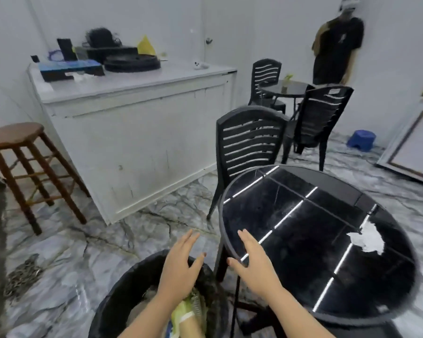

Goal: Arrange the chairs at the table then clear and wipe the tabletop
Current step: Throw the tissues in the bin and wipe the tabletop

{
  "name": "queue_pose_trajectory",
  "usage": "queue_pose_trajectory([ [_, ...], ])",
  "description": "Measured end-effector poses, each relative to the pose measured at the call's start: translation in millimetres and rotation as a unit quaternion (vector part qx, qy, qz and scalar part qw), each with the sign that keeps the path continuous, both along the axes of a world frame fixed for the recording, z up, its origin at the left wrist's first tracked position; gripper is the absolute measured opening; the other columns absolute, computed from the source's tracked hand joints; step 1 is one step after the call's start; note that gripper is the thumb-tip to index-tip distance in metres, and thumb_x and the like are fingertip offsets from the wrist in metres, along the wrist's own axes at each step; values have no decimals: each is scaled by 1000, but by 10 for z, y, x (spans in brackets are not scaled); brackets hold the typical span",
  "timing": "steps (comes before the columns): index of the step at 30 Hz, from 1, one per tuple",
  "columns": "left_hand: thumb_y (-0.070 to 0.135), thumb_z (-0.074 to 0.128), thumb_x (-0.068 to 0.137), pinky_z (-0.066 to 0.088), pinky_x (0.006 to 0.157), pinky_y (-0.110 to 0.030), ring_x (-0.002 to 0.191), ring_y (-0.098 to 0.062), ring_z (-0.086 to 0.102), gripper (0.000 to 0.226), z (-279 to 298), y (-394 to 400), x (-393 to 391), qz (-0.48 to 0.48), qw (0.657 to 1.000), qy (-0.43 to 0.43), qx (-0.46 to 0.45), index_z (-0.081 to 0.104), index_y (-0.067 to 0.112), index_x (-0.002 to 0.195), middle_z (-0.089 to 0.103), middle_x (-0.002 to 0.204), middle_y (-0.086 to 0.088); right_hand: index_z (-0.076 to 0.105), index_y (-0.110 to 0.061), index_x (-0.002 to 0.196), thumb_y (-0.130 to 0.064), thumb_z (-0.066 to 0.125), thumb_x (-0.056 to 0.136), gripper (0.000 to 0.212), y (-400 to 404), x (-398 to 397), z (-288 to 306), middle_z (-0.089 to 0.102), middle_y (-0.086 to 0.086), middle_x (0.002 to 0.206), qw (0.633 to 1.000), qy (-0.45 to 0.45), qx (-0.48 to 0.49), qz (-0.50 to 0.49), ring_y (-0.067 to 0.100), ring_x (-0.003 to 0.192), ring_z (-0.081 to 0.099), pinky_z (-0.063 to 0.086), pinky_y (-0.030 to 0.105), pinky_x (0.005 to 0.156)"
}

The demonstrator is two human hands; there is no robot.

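A round black glass table (291,215) fills the lower right, and a crumpled white tissue (366,239) lies on its right part. A black slatted chair (249,140) stands pushed in at the table's far left side. My left hand (181,267) hovers open over a black-lined trash bin (122,296) that holds green and yellow wrappers. My right hand (252,259) is open too, fingers spread, at the table's near left rim, holding nothing.
A white counter (137,132) with boxes and black gear stands at the back left, a wooden stool (22,162) beside it. A second black table (285,87) with two chairs and a standing person (335,50) are at the back right. A blue footstool (360,140) sits on the marble floor.
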State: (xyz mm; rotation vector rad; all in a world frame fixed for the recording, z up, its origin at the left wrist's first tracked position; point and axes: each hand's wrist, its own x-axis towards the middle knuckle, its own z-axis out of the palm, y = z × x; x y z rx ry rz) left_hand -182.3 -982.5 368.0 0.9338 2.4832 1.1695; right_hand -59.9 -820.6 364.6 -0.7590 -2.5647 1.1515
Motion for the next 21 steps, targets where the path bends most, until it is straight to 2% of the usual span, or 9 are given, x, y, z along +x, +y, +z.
queue_pose_trajectory([
  [4,40,49,92,23,114,-31,131,3,23,36,94,631,-8,-60,998,-10,35,40,51,125,28,142,23,26,-32,144,-41,60,85,69,560,359,122,22,-15,154,996,21,10,-92,1,140,18,19,26,114],
  [7,41,50,91,23,114,-31,132,2,25,39,83,1190,-19,-92,995,6,32,44,41,130,28,145,22,30,-32,143,-36,62,86,65,1026,612,110,26,-15,153,987,30,3,-155,-3,137,20,19,23,113],
  [13,40,51,91,22,114,-30,134,1,25,44,-34,2158,112,-159,987,21,10,44,35,134,30,150,16,33,-31,141,-36,64,84,65,1917,1090,-42,28,-11,152,963,14,-8,-270,5,137,29,26,33,113],
  [17,40,51,91,22,113,-29,128,8,21,45,-141,2619,216,-183,983,-1,5,43,37,134,30,150,17,39,-27,138,-29,68,81,64,2351,1342,-157,39,-6,148,944,11,2,-330,8,130,39,38,38,108],
  [21,38,52,91,25,113,-30,128,7,21,46,-228,2995,196,-188,982,-11,-4,43,33,136,31,150,14,39,-27,138,-27,68,81,63,2630,1439,-277,38,-10,147,935,21,1,-355,2,128,36,29,24,104],
])
